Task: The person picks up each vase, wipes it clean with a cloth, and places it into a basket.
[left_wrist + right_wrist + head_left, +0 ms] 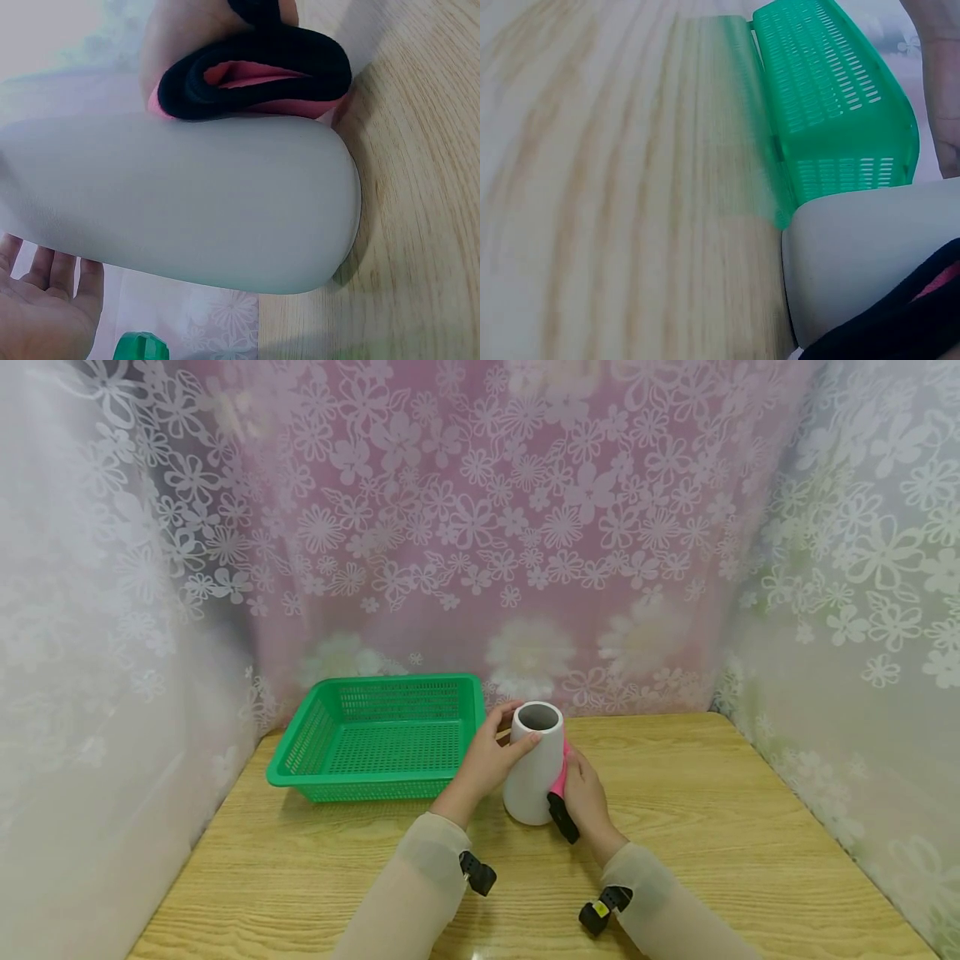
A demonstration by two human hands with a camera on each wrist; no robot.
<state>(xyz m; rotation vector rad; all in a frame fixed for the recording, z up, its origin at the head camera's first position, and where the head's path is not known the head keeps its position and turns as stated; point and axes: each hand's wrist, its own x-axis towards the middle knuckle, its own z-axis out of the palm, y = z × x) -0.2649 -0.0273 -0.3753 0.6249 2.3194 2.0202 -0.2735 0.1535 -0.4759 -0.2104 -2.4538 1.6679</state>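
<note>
A tall white vase (528,781) with a round open mouth stands upright on the wooden table. My left hand (491,762) grips it near the rim, thumb in front and fingers round the far side. Against the vase's right side my right hand (588,795) holds a pink cloth piece with a black cuff (562,818). In the left wrist view the black cuff (319,56) forms a flattened loop, with pink fabric inside, lying along the vase (195,199). Most of the right hand's fingers are hidden behind the cloth.
A green plastic basket (281,772) with perforated sides sits just left of the vase. Behind the wooden table (697,827) hangs a pink curtain (480,527) with white flowers, and pale flowered sheets enclose both sides.
</note>
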